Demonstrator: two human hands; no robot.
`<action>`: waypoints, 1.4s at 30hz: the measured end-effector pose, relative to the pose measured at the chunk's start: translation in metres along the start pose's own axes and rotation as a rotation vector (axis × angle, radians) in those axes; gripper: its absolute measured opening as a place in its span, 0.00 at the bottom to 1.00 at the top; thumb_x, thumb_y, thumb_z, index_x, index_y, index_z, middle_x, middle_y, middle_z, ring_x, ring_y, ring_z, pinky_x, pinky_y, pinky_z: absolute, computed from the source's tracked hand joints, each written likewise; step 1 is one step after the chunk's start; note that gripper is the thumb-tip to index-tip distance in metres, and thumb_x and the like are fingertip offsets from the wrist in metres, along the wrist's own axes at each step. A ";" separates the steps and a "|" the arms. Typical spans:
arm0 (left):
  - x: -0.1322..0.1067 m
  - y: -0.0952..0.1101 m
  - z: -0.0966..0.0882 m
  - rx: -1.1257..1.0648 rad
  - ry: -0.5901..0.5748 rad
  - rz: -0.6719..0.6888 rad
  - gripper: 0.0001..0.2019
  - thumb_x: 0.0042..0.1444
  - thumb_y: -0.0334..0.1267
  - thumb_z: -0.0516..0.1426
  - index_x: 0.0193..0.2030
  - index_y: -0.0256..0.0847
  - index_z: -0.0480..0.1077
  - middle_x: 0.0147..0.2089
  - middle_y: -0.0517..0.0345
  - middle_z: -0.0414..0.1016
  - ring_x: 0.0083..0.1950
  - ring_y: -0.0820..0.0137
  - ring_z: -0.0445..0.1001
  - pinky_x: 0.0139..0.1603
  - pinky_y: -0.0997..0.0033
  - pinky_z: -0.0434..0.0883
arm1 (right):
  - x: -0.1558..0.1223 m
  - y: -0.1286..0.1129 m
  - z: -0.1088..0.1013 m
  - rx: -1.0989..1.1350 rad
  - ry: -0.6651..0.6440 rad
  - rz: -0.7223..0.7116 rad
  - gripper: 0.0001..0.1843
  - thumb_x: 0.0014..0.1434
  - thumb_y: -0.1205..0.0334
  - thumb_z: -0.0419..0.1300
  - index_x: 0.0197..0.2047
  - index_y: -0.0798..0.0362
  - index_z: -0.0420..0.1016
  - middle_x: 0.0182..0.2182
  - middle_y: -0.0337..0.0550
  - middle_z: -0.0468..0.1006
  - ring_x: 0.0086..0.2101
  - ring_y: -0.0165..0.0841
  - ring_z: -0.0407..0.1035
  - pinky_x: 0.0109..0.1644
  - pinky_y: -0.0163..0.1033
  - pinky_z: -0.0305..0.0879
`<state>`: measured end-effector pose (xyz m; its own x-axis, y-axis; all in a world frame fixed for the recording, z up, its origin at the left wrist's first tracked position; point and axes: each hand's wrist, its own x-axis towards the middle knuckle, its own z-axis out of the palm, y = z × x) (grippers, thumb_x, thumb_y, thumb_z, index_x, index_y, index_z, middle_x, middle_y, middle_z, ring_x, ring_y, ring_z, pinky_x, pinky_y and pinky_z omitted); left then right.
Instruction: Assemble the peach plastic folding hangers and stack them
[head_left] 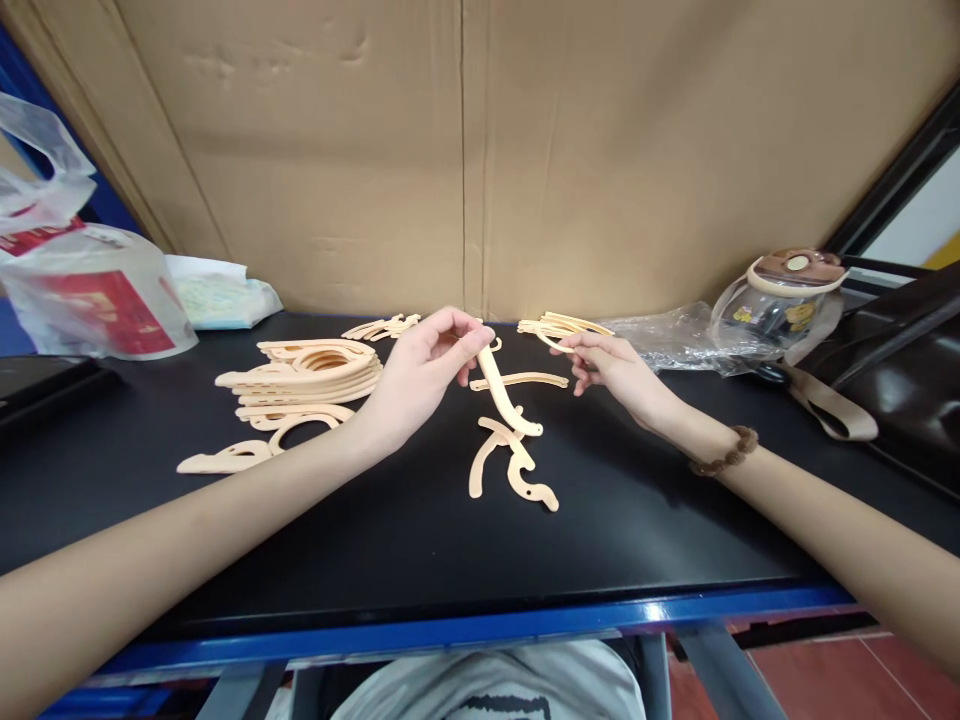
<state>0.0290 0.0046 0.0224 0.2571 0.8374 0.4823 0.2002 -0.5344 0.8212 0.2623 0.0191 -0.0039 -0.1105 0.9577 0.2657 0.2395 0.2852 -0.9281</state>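
Note:
My left hand [424, 372] is closed in a pinch on a long curved beige piece [504, 392] that hangs down over the black table [375, 520]. Below it lie other curved beige pieces [514, 468] in a loose cluster, and a thin curved strip [520, 380] rests just behind. My right hand [611, 368] pinches a thin curved piece [559, 330] at the small pile of similar pieces at the back centre. A bead bracelet [726, 452] circles my right wrist.
A stack of ring-shaped beige pieces [304, 380] sits at the left, with a flat piece [225, 460] in front. Plastic bags [90, 290] lie far left. A lidded jar [787, 295], crumpled clear plastic [667, 340] and a dark bag [892, 370] are at the right. Cardboard [480, 150] stands behind.

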 end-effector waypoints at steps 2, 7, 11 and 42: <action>-0.001 0.004 0.000 -0.076 0.056 0.021 0.10 0.58 0.42 0.57 0.30 0.40 0.64 0.25 0.64 0.65 0.25 0.77 0.63 0.32 0.76 0.66 | 0.000 -0.001 -0.002 -0.028 0.020 -0.023 0.12 0.59 0.55 0.54 0.37 0.54 0.74 0.21 0.34 0.55 0.22 0.27 0.53 0.26 0.35 0.66; -0.003 0.011 0.000 -0.062 0.067 0.111 0.12 0.58 0.44 0.57 0.30 0.40 0.61 0.29 0.61 0.70 0.30 0.75 0.69 0.34 0.75 0.69 | 0.002 0.000 -0.005 -0.101 0.000 -0.093 0.15 0.60 0.50 0.53 0.32 0.53 0.70 0.21 0.35 0.59 0.25 0.28 0.56 0.32 0.36 0.63; -0.008 0.013 0.002 -0.127 -0.080 0.103 0.11 0.64 0.46 0.50 0.34 0.43 0.56 0.26 0.64 0.69 0.28 0.74 0.71 0.33 0.72 0.71 | 0.001 -0.003 -0.003 -0.223 0.025 -0.142 0.17 0.60 0.53 0.51 0.28 0.53 0.73 0.28 0.41 0.71 0.30 0.31 0.61 0.38 0.38 0.60; -0.005 -0.002 0.005 -0.161 -0.209 -0.012 0.08 0.53 0.32 0.61 0.31 0.38 0.64 0.47 0.55 0.76 0.47 0.68 0.76 0.49 0.66 0.72 | -0.004 -0.003 -0.002 0.215 -0.216 0.024 0.11 0.60 0.54 0.58 0.42 0.51 0.75 0.42 0.45 0.77 0.42 0.36 0.71 0.54 0.47 0.62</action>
<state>0.0321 0.0013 0.0168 0.4489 0.7927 0.4124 0.0555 -0.4854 0.8725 0.2636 0.0140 -0.0014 -0.3152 0.9272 0.2025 0.0379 0.2255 -0.9735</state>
